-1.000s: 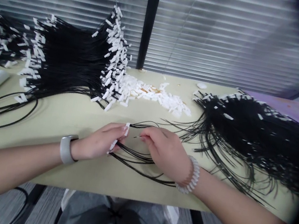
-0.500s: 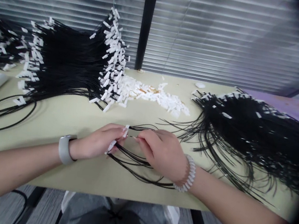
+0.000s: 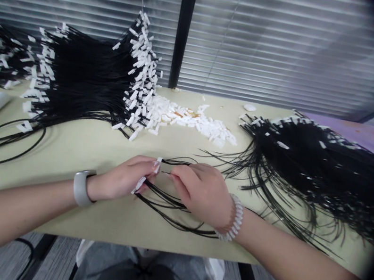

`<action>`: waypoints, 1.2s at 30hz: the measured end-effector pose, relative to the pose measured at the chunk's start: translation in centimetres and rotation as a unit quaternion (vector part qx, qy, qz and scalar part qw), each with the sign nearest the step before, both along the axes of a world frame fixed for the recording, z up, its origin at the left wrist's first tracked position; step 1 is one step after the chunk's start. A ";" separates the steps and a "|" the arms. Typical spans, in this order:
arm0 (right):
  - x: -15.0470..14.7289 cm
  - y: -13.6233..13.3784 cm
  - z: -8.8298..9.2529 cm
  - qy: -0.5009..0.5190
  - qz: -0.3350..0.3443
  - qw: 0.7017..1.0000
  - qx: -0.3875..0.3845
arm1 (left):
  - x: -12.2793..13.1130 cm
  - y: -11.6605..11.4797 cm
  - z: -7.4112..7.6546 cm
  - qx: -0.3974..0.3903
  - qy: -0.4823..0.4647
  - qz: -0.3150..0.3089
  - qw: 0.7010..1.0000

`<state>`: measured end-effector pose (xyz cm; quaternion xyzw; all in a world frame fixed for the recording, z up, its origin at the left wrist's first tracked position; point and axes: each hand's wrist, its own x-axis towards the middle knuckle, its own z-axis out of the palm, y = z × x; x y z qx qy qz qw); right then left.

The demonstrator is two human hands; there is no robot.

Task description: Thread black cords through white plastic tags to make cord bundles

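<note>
My left hand (image 3: 123, 178) is closed in a pinch on small white plastic tags (image 3: 158, 164), one at the fingertips and another below at the palm. My right hand (image 3: 202, 191) is closed on the end of a thin black cord (image 3: 177, 200), its fingertips almost touching the tag. Several looped black cords lie on the pale green table (image 3: 100, 144) under and between both hands. A grey band is on my left wrist and a white coil bracelet on my right.
A large bundle of black cords with white tags (image 3: 85, 80) lies at the back left, with more at the far left. A heap of loose white tags (image 3: 193, 122) sits mid-table. A pile of untagged black cords (image 3: 312, 165) spreads at the right. Window blinds stand behind.
My right hand has moved left, bringing the cord end up to the white tag in my left fingers. The left hand has stayed in place.
</note>
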<state>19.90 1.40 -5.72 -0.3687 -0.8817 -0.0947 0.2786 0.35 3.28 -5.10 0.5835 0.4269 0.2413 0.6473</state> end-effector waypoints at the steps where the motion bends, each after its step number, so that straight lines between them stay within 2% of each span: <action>1: 0.0 0.0 0.0 -0.002 0.002 1.000 0.009 | 0.0 0.0 0.0 0.006 0.003 -0.002 1.000; 10: 0.3 0.1 -0.1 -0.031 0.014 0.999 0.038 | 0.0 0.0 0.0 0.013 0.011 -0.005 1.000; 17: 0.2 0.2 -0.1 -0.076 0.038 0.992 0.090 | 0.0 -0.1 0.3 0.023 0.021 -0.011 0.999; 29: 0.0 0.3 -0.2 -0.084 0.049 0.989 0.116 | 0.1 -0.3 -0.1 0.035 0.029 -0.025 0.999; 36: -0.2 0.3 -0.4 -0.079 0.058 0.988 0.116 | 0.3 -0.3 -0.1 0.007 0.037 -0.012 0.999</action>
